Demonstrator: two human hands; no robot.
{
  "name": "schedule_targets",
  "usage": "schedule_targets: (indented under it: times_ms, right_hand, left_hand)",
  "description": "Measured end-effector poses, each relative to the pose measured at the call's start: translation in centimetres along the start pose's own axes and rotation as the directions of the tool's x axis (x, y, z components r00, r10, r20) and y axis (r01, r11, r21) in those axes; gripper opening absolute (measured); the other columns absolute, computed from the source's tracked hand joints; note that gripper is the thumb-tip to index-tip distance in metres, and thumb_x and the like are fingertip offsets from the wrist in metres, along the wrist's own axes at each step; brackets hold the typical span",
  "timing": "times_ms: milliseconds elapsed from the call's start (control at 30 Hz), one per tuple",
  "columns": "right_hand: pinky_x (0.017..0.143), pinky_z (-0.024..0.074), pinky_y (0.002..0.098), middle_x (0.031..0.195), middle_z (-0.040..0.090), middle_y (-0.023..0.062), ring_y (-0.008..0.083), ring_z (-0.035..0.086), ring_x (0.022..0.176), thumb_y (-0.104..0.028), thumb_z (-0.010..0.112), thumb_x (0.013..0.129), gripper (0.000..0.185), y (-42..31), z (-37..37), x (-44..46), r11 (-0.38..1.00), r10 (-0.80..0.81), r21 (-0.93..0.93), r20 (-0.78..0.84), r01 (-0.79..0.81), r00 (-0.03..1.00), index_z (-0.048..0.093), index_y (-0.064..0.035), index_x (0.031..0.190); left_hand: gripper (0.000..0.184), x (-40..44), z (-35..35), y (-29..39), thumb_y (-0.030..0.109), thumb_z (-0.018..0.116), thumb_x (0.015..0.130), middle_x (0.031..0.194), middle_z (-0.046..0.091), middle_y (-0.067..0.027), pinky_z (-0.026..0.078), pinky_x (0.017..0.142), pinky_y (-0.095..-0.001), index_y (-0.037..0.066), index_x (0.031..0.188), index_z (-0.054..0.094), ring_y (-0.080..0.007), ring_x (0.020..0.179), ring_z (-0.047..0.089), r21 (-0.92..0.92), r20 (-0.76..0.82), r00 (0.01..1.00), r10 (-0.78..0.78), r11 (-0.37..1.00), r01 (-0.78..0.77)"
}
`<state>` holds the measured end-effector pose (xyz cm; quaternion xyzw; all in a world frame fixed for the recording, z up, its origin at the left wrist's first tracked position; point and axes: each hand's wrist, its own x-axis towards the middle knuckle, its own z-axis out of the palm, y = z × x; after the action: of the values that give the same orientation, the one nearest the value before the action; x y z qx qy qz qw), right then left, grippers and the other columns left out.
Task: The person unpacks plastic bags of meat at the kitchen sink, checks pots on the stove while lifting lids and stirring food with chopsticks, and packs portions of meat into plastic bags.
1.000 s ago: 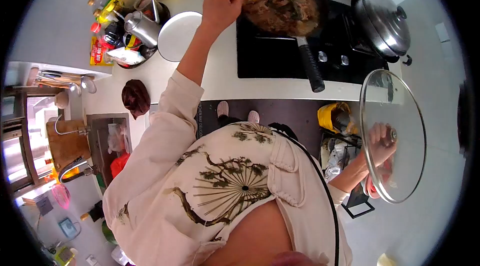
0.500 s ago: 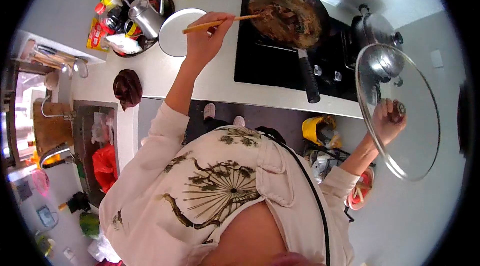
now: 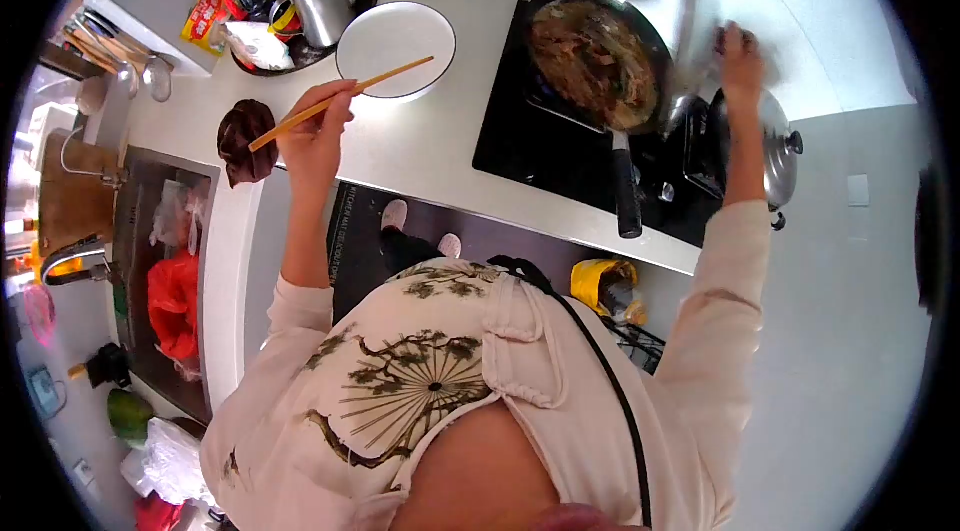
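Observation:
My left hand (image 3: 318, 136) is closed around wooden chopsticks (image 3: 395, 74), whose tips reach over a white bowl (image 3: 408, 31) with a dark rim. A dark crumpled bundle (image 3: 247, 141) lies on the counter just left of this hand. My right hand (image 3: 740, 71), blurred, grips the knob of a glass lid (image 3: 690, 41). The lid appears tilted nearly edge-on and smeared by motion, beside the frying pan. In the black frying pan (image 3: 626, 196) on the stove lies brownish cooked food (image 3: 590, 61) that looks like meat pieces in sauce.
A lidded steel pot (image 3: 775, 156) stands at the stove's right, under my right forearm. A steel oil pot (image 3: 322, 6) and several seasoning bottles sit on a dark tray at the back left. The sink (image 3: 140, 301) is at far left.
My right hand has brought the lid up and forward from beside the counter to the pan's right side. My left hand, with the chopsticks, has drawn back from the pan toward the left.

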<state>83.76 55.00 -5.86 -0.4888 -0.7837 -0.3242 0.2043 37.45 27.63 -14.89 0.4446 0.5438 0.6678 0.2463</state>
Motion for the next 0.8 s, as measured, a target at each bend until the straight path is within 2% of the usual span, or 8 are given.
schedule_targets:
  times_ms: [33, 67, 100, 167, 300, 667, 733, 800]
  right_hand:
    - [0.073, 0.048, 0.0426, 0.099, 0.06, 0.0219, 0.0371, 0.059, 0.087, -0.028, 0.049, 0.088, 0.031, -3.0, -1.1, 1.2, 1.0, -0.011, 0.003, -0.001, 0.011, 1.0, 0.052, -0.01, 0.113]
    - [0.075, 0.0473, 0.0445, 0.098, 0.061, 0.0213, 0.0378, 0.059, 0.089, -0.035, 0.048, 0.088, 0.035, -5.5, -1.9, 2.2, 0.971, 0.188, 0.112, 0.193, -0.212, 0.963, 0.051, -0.01, 0.113]
    - [0.077, 0.0465, 0.0463, 0.096, 0.062, 0.0208, 0.0384, 0.059, 0.092, -0.042, 0.047, 0.088, 0.04, -7.2, -2.1, 2.9, 0.884, 0.343, 0.17, 0.398, -0.436, 0.851, 0.05, -0.01, 0.112]
    - [0.08, 0.0454, 0.0475, 0.094, 0.064, 0.0197, 0.0371, 0.06, 0.094, -0.052, 0.045, 0.086, 0.048, -9.1, -0.8, 3.2, 0.919, 0.322, 0.039, 0.498, -0.392, 0.805, 0.05, -0.0107, 0.11]
    - [0.077, 0.0466, 0.0444, 0.092, 0.065, 0.0161, 0.0342, 0.062, 0.089, -0.049, 0.044, 0.088, 0.044, -11.0, 0.9, 2.7, 0.97, 0.198, -0.01, 0.609, -0.242, 0.768, 0.047, -0.0095, 0.106]
    - [0.075, 0.0488, 0.0426, 0.089, 0.066, 0.016, 0.0336, 0.063, 0.087, -0.046, 0.046, 0.086, 0.042, -12.0, 3.0, 2.8, 0.985, 0.148, -0.019, 0.59, -0.169, 0.794, 0.05, -0.0085, 0.103]
    - [0.078, 0.0475, 0.0434, 0.093, 0.065, 0.016, 0.0333, 0.062, 0.09, -0.049, 0.044, 0.087, 0.046, -12.2, 3.3, 2.9, 0.985, 0.16, -0.052, 0.618, -0.162, 0.769, 0.047, -0.0111, 0.113]
    - [0.076, 0.0486, 0.0432, 0.09, 0.065, 0.0165, 0.0338, 0.063, 0.088, -0.048, 0.045, 0.086, 0.047, -12.2, 3.3, 2.7, 0.988, 0.137, -0.03, 0.602, -0.15, 0.787, 0.048, -0.0092, 0.112]
  left_hand:
    - [0.014, -0.3, -0.5, 0.1, 0.005, 0.059, 0.085, 0.088, 0.066, -0.0059, 0.045, 0.061, -0.0182, 0.001, 0.097, 0.064, -0.0067, 0.07, 0.056, -0.003, -0.033, 0.999, -0.015, 1.0, 0.015]
    - [0.014, -0.6, -0.8, 0.1, 0.005, 0.059, 0.086, 0.088, 0.066, -0.0061, 0.045, 0.061, -0.0183, 0.0, 0.097, 0.064, -0.0064, 0.07, 0.056, -0.032, -0.063, 0.998, -0.001, 0.999, -0.001]
    - [0.014, -0.8, -1.2, 0.2, 0.005, 0.059, 0.086, 0.088, 0.066, -0.0061, 0.045, 0.061, -0.0183, 0.0, 0.097, 0.064, -0.0064, 0.07, 0.056, -0.031, -0.076, 0.997, -0.005, 1.0, 0.003]
    - [0.013, -1.3, -2.0, 0.3, 0.005, 0.059, 0.085, 0.088, 0.066, -0.0062, 0.045, 0.061, -0.0181, 0.0, 0.097, 0.064, -0.0059, 0.07, 0.055, 0.006, -0.106, 0.994, 0.035, 0.999, -0.034]
    - [0.013, -1.8, -3.4, 0.2, 0.005, 0.06, 0.085, 0.087, 0.066, -0.0065, 0.044, 0.061, -0.0178, 0.0, 0.097, 0.064, -0.0056, 0.068, 0.054, 0.018, -0.159, 0.987, -0.018, 1.0, 0.022]
    - [0.012, -1.5, -2.5, -1.2, 0.006, 0.06, 0.086, 0.087, 0.066, -0.006, 0.044, 0.06, -0.0174, 0.001, 0.096, 0.065, -0.0056, 0.068, 0.055, -0.023, -0.132, 0.99, -0.057, 0.998, 0.054]
    - [0.012, -1.4, -1.9, -0.8, 0.005, 0.06, 0.085, 0.087, 0.066, -0.0062, 0.044, 0.059, -0.0172, 0.001, 0.096, 0.065, -0.0056, 0.068, 0.055, -0.007, -0.117, 0.992, -0.044, 0.999, 0.044]
    - [0.012, -1.3, -1.7, -0.9, 0.004, 0.06, 0.085, 0.087, 0.066, -0.0063, 0.044, 0.058, -0.017, 0.001, 0.095, 0.065, -0.0055, 0.067, 0.055, 0.007, -0.097, 0.995, -0.03, 1.0, 0.031]
